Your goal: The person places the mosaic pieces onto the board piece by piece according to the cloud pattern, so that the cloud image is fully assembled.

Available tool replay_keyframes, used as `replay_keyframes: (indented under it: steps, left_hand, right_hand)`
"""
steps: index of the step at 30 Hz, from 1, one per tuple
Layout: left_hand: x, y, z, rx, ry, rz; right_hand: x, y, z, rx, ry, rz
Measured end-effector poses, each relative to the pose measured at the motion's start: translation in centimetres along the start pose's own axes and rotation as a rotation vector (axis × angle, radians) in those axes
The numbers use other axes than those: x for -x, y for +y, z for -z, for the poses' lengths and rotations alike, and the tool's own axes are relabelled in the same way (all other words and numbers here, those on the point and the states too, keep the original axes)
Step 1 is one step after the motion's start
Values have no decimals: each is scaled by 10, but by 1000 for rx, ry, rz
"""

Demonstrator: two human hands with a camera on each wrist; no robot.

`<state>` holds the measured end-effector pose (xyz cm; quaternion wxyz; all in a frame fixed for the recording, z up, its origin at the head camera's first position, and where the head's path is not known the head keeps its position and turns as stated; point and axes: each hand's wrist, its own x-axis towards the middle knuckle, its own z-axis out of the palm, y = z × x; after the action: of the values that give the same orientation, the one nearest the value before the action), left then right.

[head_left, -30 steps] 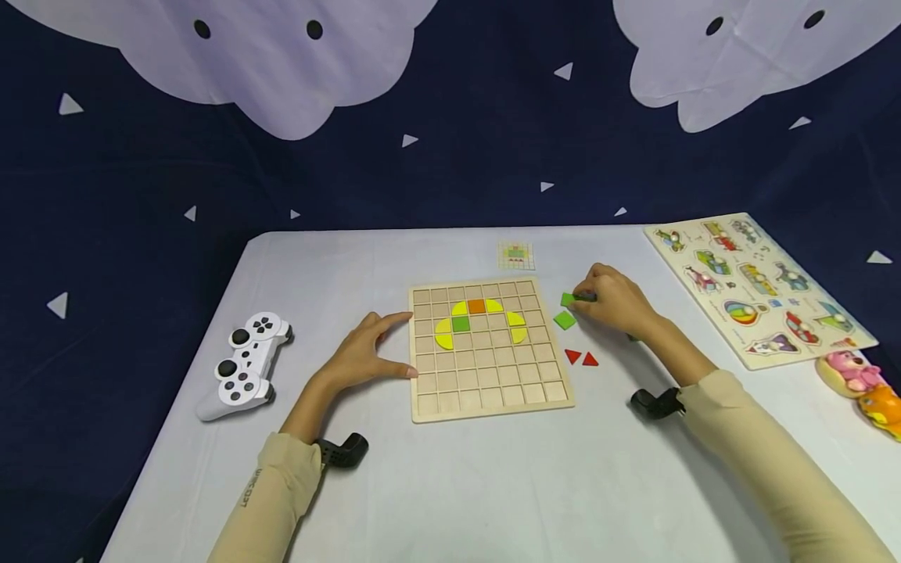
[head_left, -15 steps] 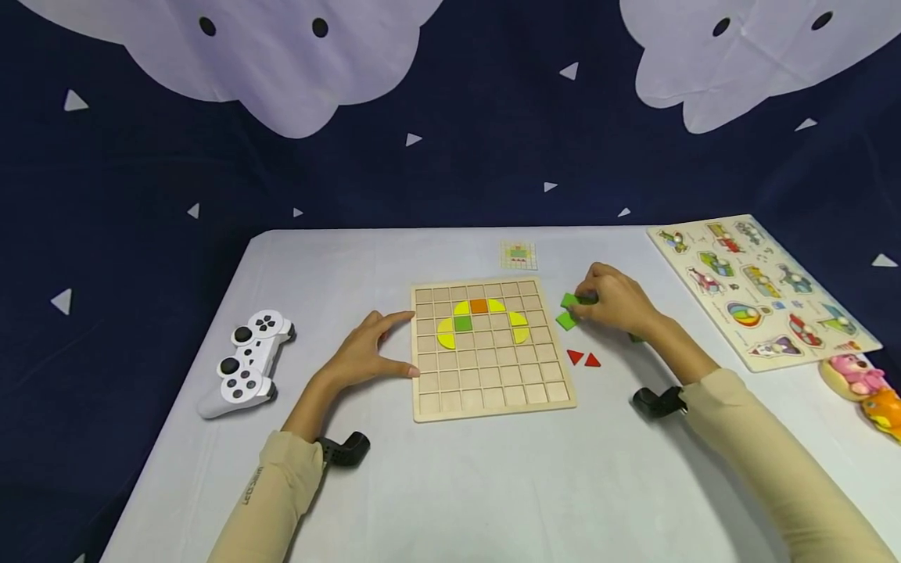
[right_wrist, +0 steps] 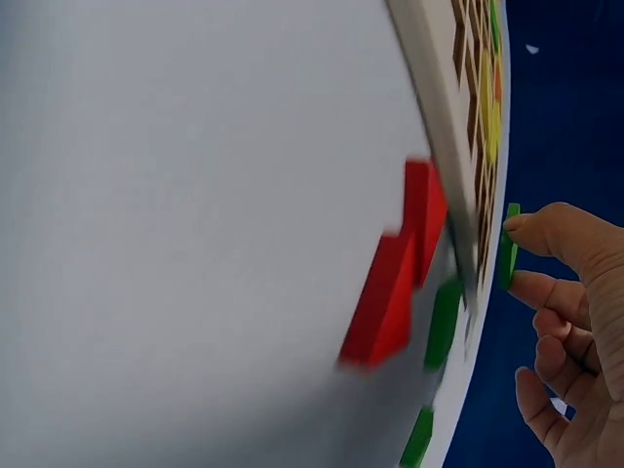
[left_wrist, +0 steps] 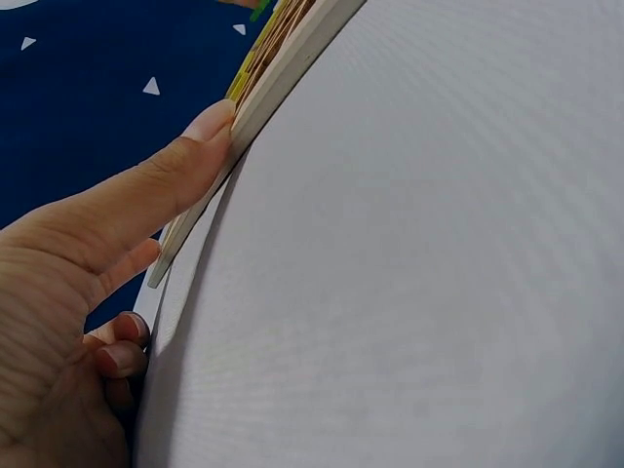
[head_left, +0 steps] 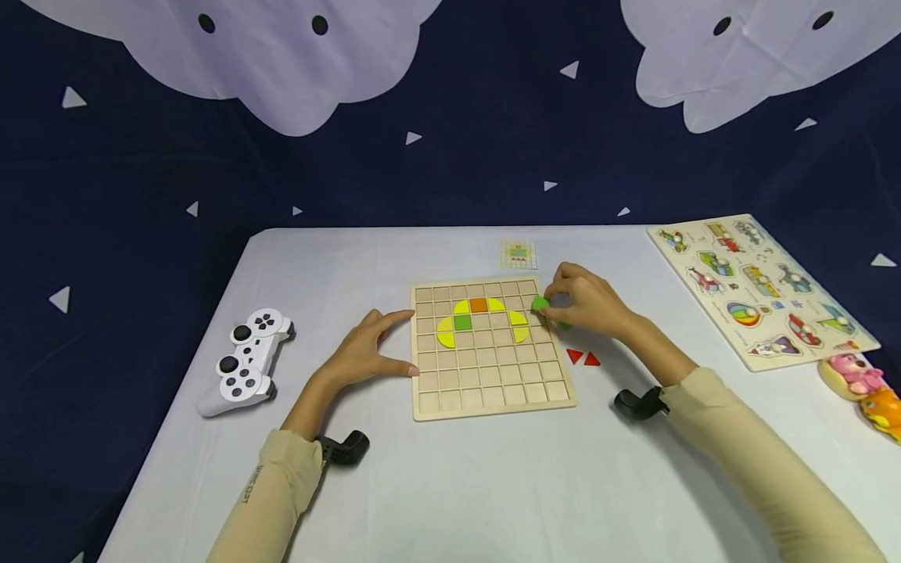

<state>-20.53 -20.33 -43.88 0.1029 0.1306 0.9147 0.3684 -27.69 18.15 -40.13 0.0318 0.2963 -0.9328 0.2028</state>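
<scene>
My right hand [head_left: 594,306] pinches a green square tile [right_wrist: 509,246] between thumb and finger, over the right edge of a wooden grid board [head_left: 479,383]. On the board lie yellow rounded pieces [head_left: 446,332], an orange square [head_left: 479,305] and a green square [head_left: 462,322]. Thumb and index finger of my left hand [head_left: 362,353] are spread wide, their tips against the board's left edge. Just right of the board lie two red triangles [head_left: 592,360]. Another green tile [right_wrist: 417,439] shows on the table in the right wrist view, partly hidden from the head by the right hand.
A small printed pattern card [head_left: 518,255] lies behind the board. To the left is a white game controller [head_left: 253,363]. A wooden picture puzzle [head_left: 763,293] lies at the back right, with pink and orange toys [head_left: 855,374] beside its near corner.
My right hand has picked up a green tile from the table and moved left with it to the board's right edge. The left hand keeps its place.
</scene>
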Motion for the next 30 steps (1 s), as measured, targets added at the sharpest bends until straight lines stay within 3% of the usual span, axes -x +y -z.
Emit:
replay_keyframes:
  steps: [16,30]
  left_hand:
    - [1,1,1,9,5,6]
    - [0,-1,0,9,6,1]
  right_hand:
    - [-27,-45,-17,-36,-55,130]
    - [-35,-60,-31,-38,-58,214]
